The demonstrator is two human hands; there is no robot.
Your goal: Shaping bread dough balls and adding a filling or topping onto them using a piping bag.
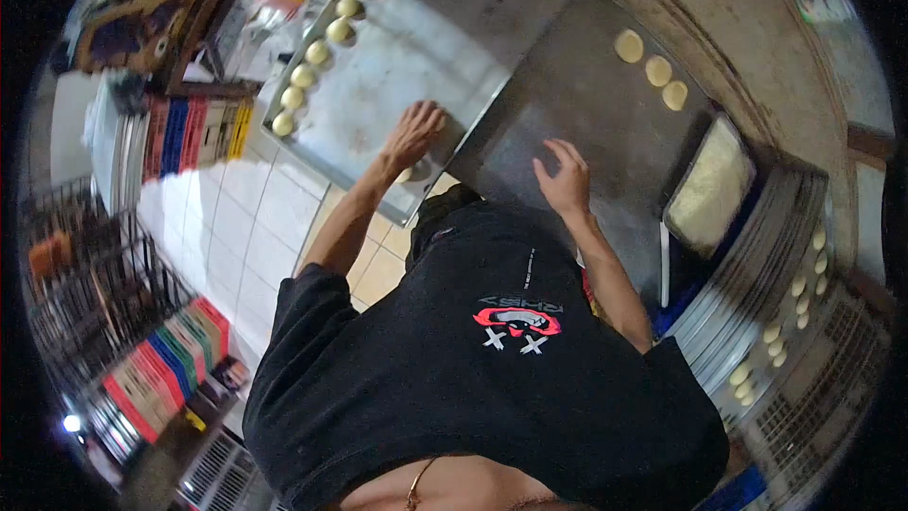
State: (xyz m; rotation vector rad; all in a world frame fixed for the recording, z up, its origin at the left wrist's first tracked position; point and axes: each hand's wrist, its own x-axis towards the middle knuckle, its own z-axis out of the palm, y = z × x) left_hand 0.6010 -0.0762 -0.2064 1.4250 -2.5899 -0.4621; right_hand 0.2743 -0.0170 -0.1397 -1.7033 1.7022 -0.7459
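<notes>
My left hand [417, 134] is curled with its fingertips down on the pale metal tray [374, 76]. Whatever may be under those fingers is hidden. A pale dough ball [407, 174] sits near my left wrist, partly hidden, and a row of more balls [319, 52] runs along the tray's left edge. My right hand [567, 173] hangs over the darker steel surface [530, 104] with its fingers apart and nothing in them. Farther back on that surface lie three flattened dough rounds [659, 70].
A rectangular container of pale flour-like stuff [709, 185] stands at the right, beside a white rod [664, 265] and stacked trays [733, 255] with several dough pieces beyond. Coloured crates [194, 132] stand at the left along with a wire rack [95, 284]. Tiled floor [236, 227] shows below.
</notes>
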